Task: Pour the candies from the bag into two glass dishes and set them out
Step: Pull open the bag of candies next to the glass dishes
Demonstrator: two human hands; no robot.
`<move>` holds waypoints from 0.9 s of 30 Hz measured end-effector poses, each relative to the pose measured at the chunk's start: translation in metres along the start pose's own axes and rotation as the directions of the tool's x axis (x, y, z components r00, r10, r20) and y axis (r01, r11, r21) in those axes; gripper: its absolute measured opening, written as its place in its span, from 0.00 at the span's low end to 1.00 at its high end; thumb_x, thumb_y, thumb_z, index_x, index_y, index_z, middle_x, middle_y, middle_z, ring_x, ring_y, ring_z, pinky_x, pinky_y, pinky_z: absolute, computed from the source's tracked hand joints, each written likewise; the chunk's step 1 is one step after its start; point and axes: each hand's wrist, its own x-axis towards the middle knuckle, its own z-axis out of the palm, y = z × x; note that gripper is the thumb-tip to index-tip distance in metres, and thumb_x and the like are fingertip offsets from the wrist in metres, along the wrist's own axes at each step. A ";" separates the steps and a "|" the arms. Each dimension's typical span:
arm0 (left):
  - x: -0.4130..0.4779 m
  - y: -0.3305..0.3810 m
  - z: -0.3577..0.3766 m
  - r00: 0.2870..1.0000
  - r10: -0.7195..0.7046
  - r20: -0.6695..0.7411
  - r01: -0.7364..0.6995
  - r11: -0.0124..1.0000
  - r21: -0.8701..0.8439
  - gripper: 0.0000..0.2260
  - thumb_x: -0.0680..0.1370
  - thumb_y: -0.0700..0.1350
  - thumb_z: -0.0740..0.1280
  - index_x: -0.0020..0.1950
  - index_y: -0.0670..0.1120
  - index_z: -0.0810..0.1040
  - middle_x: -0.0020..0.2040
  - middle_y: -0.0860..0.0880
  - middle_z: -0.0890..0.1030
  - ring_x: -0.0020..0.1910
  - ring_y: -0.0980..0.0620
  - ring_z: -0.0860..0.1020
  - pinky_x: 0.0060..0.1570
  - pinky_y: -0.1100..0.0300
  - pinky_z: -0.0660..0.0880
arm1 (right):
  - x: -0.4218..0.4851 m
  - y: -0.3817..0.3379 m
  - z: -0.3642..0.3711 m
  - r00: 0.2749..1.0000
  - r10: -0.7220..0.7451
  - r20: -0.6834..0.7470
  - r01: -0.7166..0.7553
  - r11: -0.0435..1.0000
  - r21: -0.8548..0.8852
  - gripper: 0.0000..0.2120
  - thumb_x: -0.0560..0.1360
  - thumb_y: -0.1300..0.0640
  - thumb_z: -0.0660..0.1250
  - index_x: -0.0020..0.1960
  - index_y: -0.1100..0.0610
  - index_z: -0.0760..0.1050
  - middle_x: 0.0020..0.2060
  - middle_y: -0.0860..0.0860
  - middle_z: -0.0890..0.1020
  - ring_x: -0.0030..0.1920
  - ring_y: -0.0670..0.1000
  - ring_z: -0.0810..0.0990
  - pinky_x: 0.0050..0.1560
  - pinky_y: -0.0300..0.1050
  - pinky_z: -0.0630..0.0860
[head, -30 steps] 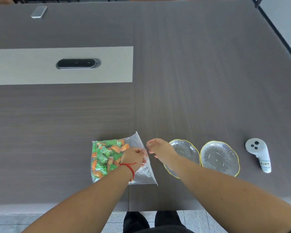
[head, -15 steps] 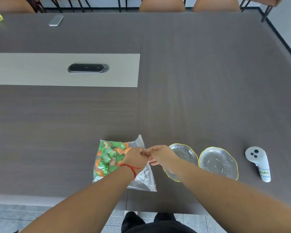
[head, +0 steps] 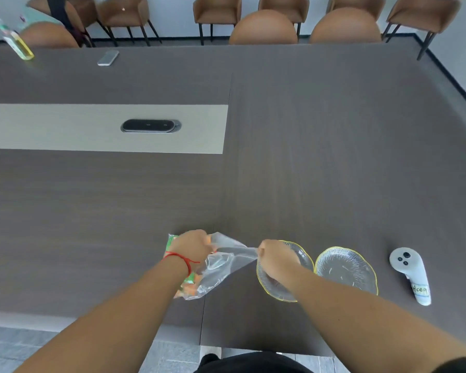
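A clear plastic bag (head: 221, 267) of green and orange candies (head: 189, 288) lies near the table's front edge, its top stretched out sideways. My left hand (head: 193, 246) grips the bag's left side and hides most of the candies. My right hand (head: 276, 255) pinches the bag's right top corner, over the left glass dish (head: 276, 290). Both glass dishes have gold rims and hold nothing; the right dish (head: 346, 269) sits just beside the left one.
A white handheld controller (head: 412, 273) lies right of the dishes. Far back on the table (head: 334, 157) are a phone (head: 108, 57), a bottle of yellow liquid (head: 18, 41) and a dark cable hatch (head: 151, 126). Brown chairs (head: 264, 28) line the far side.
My hands met at the bag's top, then pulled apart, the right one moving right over the left dish and stretching the bag open. The camera tilted up.
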 end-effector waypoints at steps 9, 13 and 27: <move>-0.002 -0.008 -0.022 0.973 0.175 -0.152 -0.094 0.898 0.431 0.06 0.75 0.43 0.61 0.51 0.45 0.73 0.53 0.45 0.78 0.52 0.42 0.77 0.45 0.52 0.72 | 0.004 0.010 -0.002 0.966 -0.241 -0.089 0.163 0.842 -0.514 0.08 0.77 0.62 0.57 0.51 0.56 0.73 0.40 0.50 0.70 0.36 0.57 0.70 0.25 0.44 0.57; -0.008 -0.007 -0.025 0.989 0.119 -0.089 -0.062 0.875 0.480 0.09 0.75 0.43 0.62 0.54 0.46 0.74 0.55 0.46 0.79 0.56 0.43 0.77 0.48 0.52 0.73 | -0.005 0.011 -0.008 0.949 -0.307 -0.066 0.216 0.790 -0.574 0.09 0.75 0.65 0.60 0.53 0.56 0.70 0.43 0.52 0.72 0.41 0.58 0.79 0.30 0.46 0.63; -0.016 0.036 -0.064 0.973 0.211 -0.087 -0.182 0.948 0.262 0.07 0.69 0.39 0.63 0.45 0.45 0.76 0.49 0.43 0.81 0.50 0.42 0.77 0.45 0.56 0.71 | -0.014 0.016 -0.013 0.783 -0.521 -0.339 0.301 0.795 -0.527 0.14 0.68 0.64 0.66 0.53 0.57 0.73 0.48 0.52 0.80 0.45 0.56 0.81 0.42 0.48 0.73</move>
